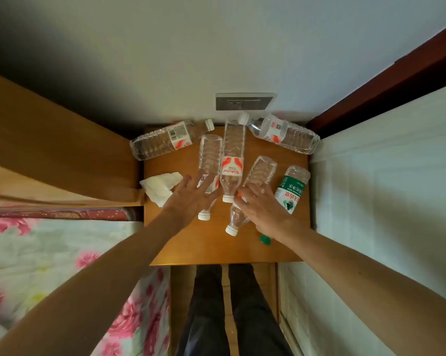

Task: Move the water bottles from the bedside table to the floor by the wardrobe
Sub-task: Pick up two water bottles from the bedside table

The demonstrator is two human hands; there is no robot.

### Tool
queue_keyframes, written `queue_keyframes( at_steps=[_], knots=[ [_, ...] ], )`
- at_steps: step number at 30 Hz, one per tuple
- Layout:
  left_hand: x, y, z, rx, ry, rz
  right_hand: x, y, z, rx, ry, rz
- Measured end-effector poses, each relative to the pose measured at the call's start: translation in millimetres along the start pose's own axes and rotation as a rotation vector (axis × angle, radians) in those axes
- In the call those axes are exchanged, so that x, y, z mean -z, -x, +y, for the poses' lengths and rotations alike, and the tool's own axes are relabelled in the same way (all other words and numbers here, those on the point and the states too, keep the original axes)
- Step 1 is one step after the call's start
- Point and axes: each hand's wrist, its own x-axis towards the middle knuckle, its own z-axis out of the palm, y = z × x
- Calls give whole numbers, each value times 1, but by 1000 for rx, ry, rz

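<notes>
Six bottles lie on their sides on the surface, so none has gone to the wardrobe floor yet; the wardrobe is not in view. One bottle lies at the far left corner, hanging past the left edge, and another at the far right corner. The other four fan out in the middle with their necks toward the front edge, which puts the narrow, easily grasped ends nearest the person.

The left hand is spread, its straight fingers laid on the label of the left-middle bottle. The right hand is also spread, lying across the neck end of the right-middle bottle. Neither hand has curled round anything. Between them lies the centre bottle, untouched.

With both hands reaching together, the aim is probably to take one bottle or more in each. The green-label bottle lies near the right edge. Its neck is hidden by the right wrist, and the green cap below is likely its own. A crumpled tissue sits at the left edge, just beside the left hand.
</notes>
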Motion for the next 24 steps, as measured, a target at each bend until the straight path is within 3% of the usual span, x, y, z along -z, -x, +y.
queue_keyframes(
  at_steps=[14, 24],
  knots=[
    [-20, -39, -10, -103, -256, 16, -27, -20, 12, 78, 129, 31],
    [-21, -38, -21, -215, -268, 85, -26, -15, 15, 79, 100, 38]
  ],
)
